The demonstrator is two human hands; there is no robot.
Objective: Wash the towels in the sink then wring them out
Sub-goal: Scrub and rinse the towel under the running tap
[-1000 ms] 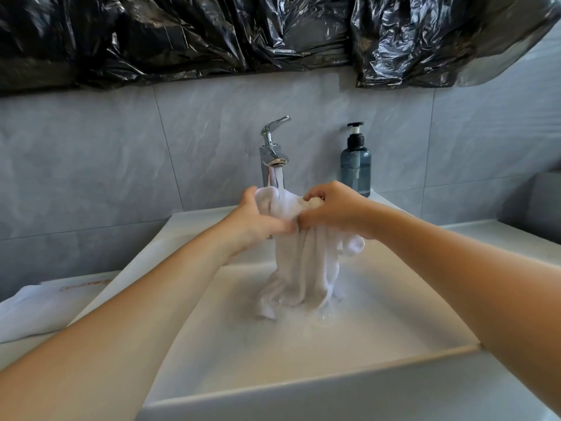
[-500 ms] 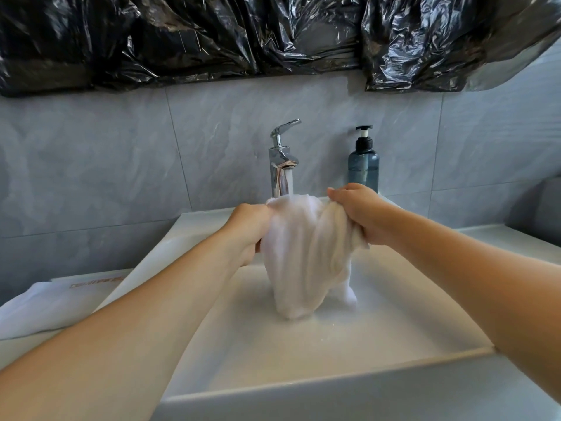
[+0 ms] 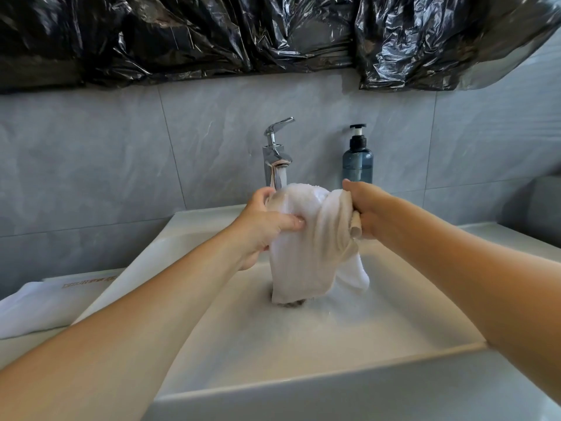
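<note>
A wet white towel (image 3: pixel 306 250) hangs over the white sink (image 3: pixel 318 387), its top right under the running chrome faucet (image 3: pixel 275 156). My left hand (image 3: pixel 264 226) grips the towel's left side with the thumb pressed across the cloth. My right hand (image 3: pixel 362 208) grips its right edge, where a beige hem sticks out. The two hands hold the cloth spread between them. The towel's lower end dangles just above the drain, which is mostly hidden behind it.
A dark blue soap pump bottle (image 3: pixel 357 161) stands behind the sink, right of the faucet. Another white towel (image 3: pixel 33 308) lies on the counter at the left beside a flat white packet. Black plastic sheeting (image 3: pixel 273 34) covers the wall above the grey tiles.
My hands have drawn apart and lifted the towel, spreading it under the water stream. Its lower end has risen off the basin floor.
</note>
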